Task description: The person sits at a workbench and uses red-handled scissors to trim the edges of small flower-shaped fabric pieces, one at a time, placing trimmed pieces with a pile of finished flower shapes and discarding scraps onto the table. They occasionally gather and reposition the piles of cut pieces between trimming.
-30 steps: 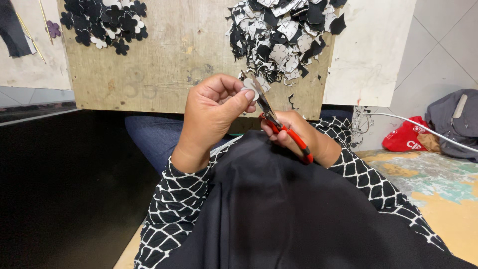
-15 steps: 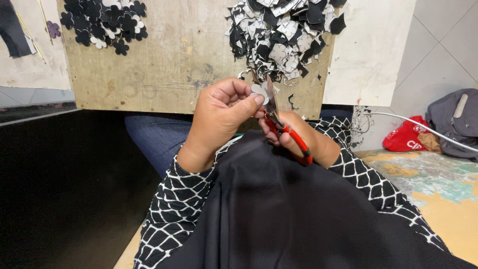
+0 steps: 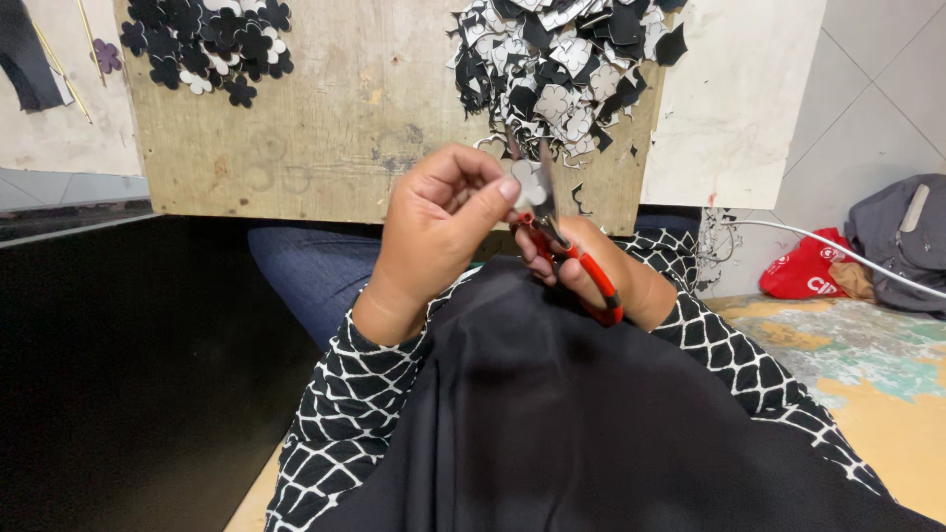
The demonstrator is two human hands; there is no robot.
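Since the earlier frame, the left hand [image 3: 434,232] has turned the small white flower piece [image 3: 529,184] further into the scissors [image 3: 562,246]. Its fingertips pinch the piece, held above the wooden board [image 3: 345,118]. The right hand [image 3: 601,271] grips the red handles. Good cutting probably means rotating the piece, not the blades, in short snips.

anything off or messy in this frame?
Nothing damaged. Only loose scraps lie scattered below the big cut-out pile on the wooden board. Left hand holds a small white flower piece; right hand works red-handled scissors.
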